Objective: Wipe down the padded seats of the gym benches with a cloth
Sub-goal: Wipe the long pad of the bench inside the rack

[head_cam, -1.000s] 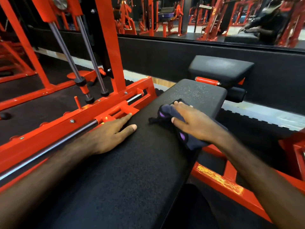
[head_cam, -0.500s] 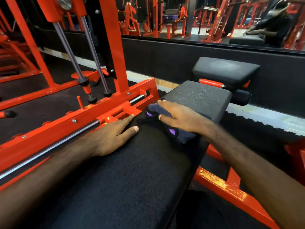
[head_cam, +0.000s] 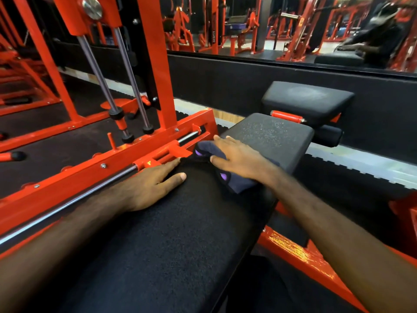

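On the long black padded bench seat [head_cam: 180,256] that runs up the middle of the view, both forearms reach forward from the bottom corners. The pad's surface is pebbled; its far end looks paler and speckled. Past that end sits a second, smaller black pad [head_cam: 306,100], set higher, with a short orange handle [head_cam: 286,117] and a black roller [head_cam: 327,135] beneath it.

Along the seat's left side lies the orange machine frame [head_cam: 90,177], carrying a chrome rail [head_cam: 67,204] parallel to the bench and two slanted chrome rods [head_cam: 133,80] rising to an upright. A small yellow mark shows on a bracket beside the rail, too small to read. White lettering runs down a dark post in the mirror [head_cam: 270,26] along the back wall; it is blurred and cannot be made out.

The left hand [head_cam: 149,188] lies flat on the pad near its left edge, fingers straight and relaxed, holding nothing, the fingertips reaching toward the orange bracket.

The right hand [head_cam: 241,161] presses down on a dark navy cloth [head_cam: 239,184] with purple patches, fingers extended over it, not curled around it. The cloth lies on the seat toward its far end, bunched under the palm, showing beyond the fingertips and behind the wrist.
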